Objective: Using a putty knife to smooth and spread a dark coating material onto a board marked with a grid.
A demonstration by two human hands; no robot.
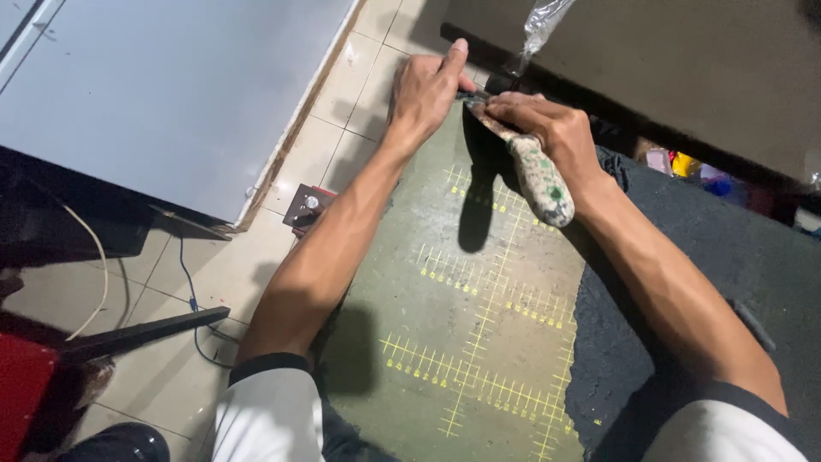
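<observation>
On green cutting mat (479, 342): right hand (547, 128) grips knife (534, 171); left hand (428, 90) pressed flat, holding nothing

Knife (534, 171) with mottled green-white handle, tilted, blade tip down on green cutting mat (479, 342)

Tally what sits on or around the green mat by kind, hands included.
Hands: 2, left hand and right hand
Knife with speckled handle: 1
Green cutting mat: 1
Dark material sheet: 1
Small box with knob: 1
Blue cable: 1
Total: 7
</observation>
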